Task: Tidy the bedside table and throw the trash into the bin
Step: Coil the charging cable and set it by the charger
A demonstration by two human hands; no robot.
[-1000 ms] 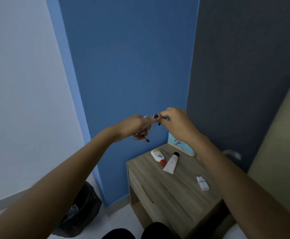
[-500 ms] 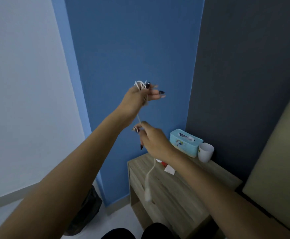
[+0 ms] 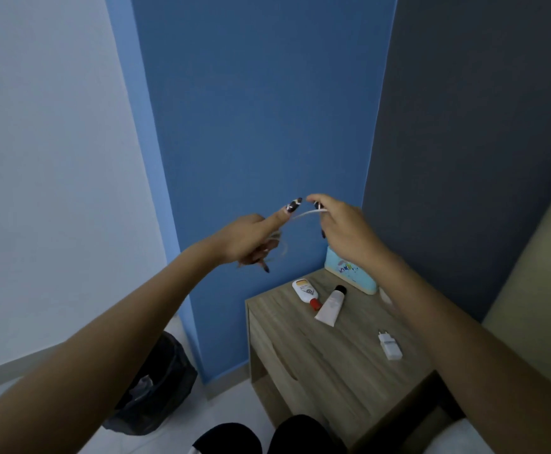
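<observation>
Both hands are raised above the wooden bedside table (image 3: 326,362), holding a thin white charging cable (image 3: 303,213). My left hand (image 3: 251,239) grips coiled loops of the cable, thumb stretched out. My right hand (image 3: 342,224) pinches the cable's end just right of that thumb. On the table lie a white bottle with a red cap (image 3: 306,290), a white tube with a black cap (image 3: 331,305) and a white charger plug (image 3: 389,345). A light blue tissue box (image 3: 352,273) stands at the back, partly hidden by my right forearm.
A bin lined with a black bag (image 3: 159,385) stands on the floor left of the table, against the blue wall. A bed edge lies at the right. My dark-clad knees (image 3: 267,434) show at the bottom.
Half a second ago my left hand was high and my right hand low, with the cable hanging down. Both hands have now come together at one height and the cable is wound up short.
</observation>
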